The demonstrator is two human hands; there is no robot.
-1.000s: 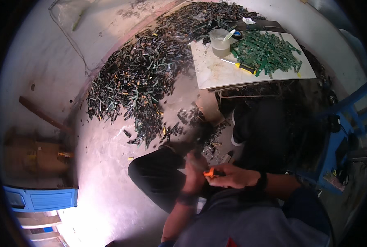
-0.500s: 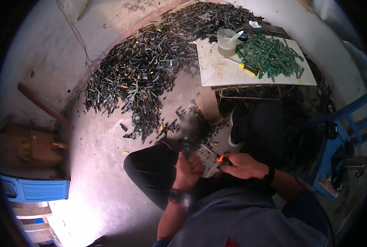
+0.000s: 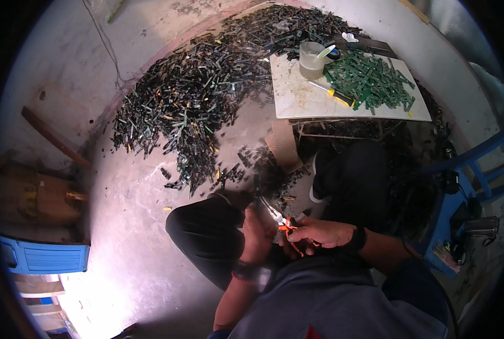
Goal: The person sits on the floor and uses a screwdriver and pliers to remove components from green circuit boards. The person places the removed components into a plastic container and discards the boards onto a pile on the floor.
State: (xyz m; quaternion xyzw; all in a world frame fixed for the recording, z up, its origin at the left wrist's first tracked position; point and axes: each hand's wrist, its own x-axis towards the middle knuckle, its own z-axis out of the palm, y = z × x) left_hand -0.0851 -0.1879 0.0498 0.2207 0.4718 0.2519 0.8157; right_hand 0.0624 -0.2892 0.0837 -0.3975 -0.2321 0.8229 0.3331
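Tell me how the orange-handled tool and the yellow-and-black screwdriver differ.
The orange-handled tool is gripped in the right hand; the yellow-and-black screwdriver lies on the white board. The tool shows orange on its handle, the screwdriver yellow and black. The hand partly covers the tool, while the screwdriver lies uncovered. Both are hand tools with brightly coloured handles.

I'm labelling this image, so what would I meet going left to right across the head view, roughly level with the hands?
Blue plastic panel, dark-trousered knee, left hand, orange-handled tool, right hand, the right wrist's black band, blue plastic chair.
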